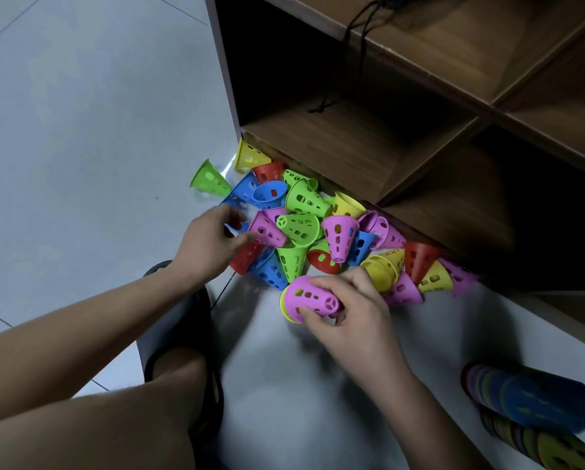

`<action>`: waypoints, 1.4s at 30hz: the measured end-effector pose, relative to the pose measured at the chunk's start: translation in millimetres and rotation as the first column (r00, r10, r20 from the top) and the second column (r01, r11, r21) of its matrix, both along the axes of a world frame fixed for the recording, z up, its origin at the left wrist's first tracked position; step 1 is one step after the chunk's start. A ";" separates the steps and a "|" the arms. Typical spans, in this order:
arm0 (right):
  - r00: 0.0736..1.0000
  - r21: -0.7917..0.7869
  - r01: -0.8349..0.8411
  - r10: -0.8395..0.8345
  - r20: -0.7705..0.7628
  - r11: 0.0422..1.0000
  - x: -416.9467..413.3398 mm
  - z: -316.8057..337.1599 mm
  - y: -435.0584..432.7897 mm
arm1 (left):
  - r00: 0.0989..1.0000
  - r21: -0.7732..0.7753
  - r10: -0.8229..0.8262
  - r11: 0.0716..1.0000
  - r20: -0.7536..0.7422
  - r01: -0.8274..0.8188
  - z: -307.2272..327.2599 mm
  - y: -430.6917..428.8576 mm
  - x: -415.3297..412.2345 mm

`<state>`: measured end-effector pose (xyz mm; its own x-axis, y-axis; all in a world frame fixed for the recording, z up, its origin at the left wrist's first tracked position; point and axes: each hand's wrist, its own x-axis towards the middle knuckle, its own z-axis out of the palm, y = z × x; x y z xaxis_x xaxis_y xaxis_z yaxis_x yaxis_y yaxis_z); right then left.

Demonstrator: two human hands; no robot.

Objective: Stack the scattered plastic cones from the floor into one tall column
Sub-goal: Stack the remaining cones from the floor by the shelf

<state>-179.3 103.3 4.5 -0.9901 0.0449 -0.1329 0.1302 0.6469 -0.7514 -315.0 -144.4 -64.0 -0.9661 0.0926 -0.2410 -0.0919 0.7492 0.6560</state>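
- We see a pink cone lying sideways in the lower middle of the frame, lifted off the floor. It is slid over a yellow cone, of which only the rim shows at its wide end.
- The right hand is clamped on this pair, with its fingers curled over the top and its thumb underneath.
- Just above it, in the middle of the frame, the pile of cones lies jumbled on the floor. The cones are green, blue, red, yellow and pink, tipped every way, and the pile runs along the foot of the shelf unit.
- The left hand reaches into the left side of the pile, fingers loosely bent, with its fingertips at another pink cone. We cannot tell whether it has closed on that cone.
- A lone green cone lies on its side just left of the pile.
- At the lower right, two stacked columns of cones lie on the floor, blurred.
- The pale tiled floor fills the left of the frame.
- A black cord hangs over the upper shelf of the unit.
- A foot in a black sandal sits at the lower middle left.
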 end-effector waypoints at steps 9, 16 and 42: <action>0.999 0.064 -0.005 0.002 0.050 0.998 -35.0 -21.5 2.6 | 0.997 -0.008 0.046 0.999 0.061 -0.045 -4.1 -0.1 -8.6; 0.997 0.238 0.070 -0.071 -0.004 0.969 -94.3 -37.4 39.8 | 0.989 0.035 0.131 0.990 0.065 -0.133 14.3 -10.3 -0.9; 0.853 -0.507 0.455 -0.194 0.485 0.732 -37.3 -30.8 65.2 | 0.883 0.517 -0.220 0.856 0.414 -0.030 46.1 29.9 53.9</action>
<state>-216.6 168.4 -26.3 -0.7901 0.1382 -0.5972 0.5978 -0.0418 -0.8005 -261.0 -114.5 -17.9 -0.7434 0.4043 -0.5328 -0.4103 0.3535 0.8407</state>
